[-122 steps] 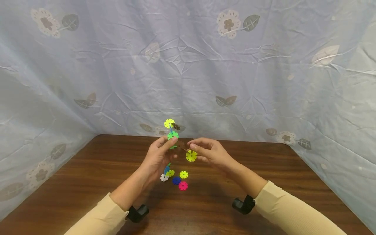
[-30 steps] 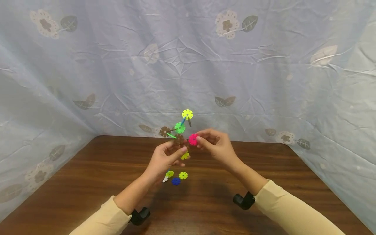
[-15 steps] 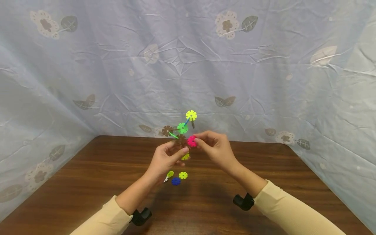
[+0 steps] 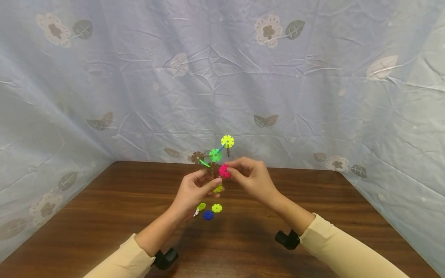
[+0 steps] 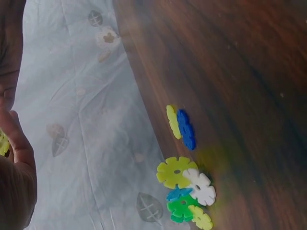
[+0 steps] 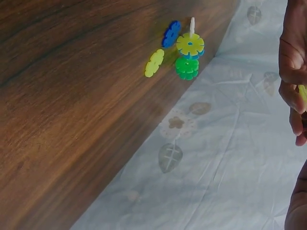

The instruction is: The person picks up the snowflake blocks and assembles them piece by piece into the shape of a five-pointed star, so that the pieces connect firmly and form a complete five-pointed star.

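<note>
My left hand (image 4: 192, 192) grips a chain of linked notched plastic discs above the table. In that chain, a yellow disc (image 4: 227, 141) stands at the top, with a green disc (image 4: 215, 155) below it and a brown disc (image 4: 197, 157) to the left. Another yellow disc (image 4: 218, 188) shows by the left fingertips. Between thumb and fingers, my right hand (image 4: 257, 179) pinches a pink disc (image 4: 224, 171) right at the chain's lower brown part. Both wrist views catch only the edges of the hands, and the fingers hide some of the chain.
On the wooden table (image 4: 313, 200) below the hands lie a loose blue disc (image 4: 208, 215) and a yellow disc (image 4: 217, 208). Beside them a white disc (image 5: 200, 187) overlaps a cluster of yellow, blue and green discs. A patterned curtain (image 4: 222, 85) surrounds the table's far edges.
Since the oldest frame, the right hand has swapped a yellow disc for the pink one, which was on the table. Lately the chain tilted right, then dropped slightly, and the pink disc moved down-left against it.
</note>
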Available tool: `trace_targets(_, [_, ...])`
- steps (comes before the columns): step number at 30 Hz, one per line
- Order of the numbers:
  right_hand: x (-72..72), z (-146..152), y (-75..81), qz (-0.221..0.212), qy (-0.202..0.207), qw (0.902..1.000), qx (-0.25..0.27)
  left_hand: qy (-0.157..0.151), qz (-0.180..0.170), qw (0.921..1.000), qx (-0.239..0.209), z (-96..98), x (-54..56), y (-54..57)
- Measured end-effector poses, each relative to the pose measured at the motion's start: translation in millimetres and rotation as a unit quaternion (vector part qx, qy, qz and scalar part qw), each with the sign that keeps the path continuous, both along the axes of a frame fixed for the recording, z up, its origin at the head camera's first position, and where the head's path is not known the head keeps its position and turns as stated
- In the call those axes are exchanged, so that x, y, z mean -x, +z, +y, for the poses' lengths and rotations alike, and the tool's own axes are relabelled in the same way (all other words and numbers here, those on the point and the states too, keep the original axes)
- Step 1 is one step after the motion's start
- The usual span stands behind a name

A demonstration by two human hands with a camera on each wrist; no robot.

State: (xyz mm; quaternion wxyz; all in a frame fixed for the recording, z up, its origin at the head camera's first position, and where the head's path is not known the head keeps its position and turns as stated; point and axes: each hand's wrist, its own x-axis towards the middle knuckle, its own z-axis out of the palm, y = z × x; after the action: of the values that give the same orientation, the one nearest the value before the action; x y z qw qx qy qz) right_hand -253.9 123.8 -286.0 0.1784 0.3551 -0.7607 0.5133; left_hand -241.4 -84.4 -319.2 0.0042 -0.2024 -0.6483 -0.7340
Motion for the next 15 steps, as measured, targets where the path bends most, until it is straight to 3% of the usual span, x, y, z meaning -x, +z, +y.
trace_targets(6, [-2.0,-2.7,3.6,0.009,-0.013,0.9999,-0.004,-0.010,-0.019,0.9995,-0.023,1.7,-0.1,1.4])
trace_targets(10, [0.2,-5.4,5.8,0.020,-0.019,0.9995,-0.013,-0.017,-0.051,0.9977,-0.040,1.8,-1.6,4.1])
trace_targets(15, [4.2,-10.3,5.1,0.013,-0.016,0.9997,-0.016,0.005,-0.101,0.9924,-0.070,2.1,-1.1,6.6])
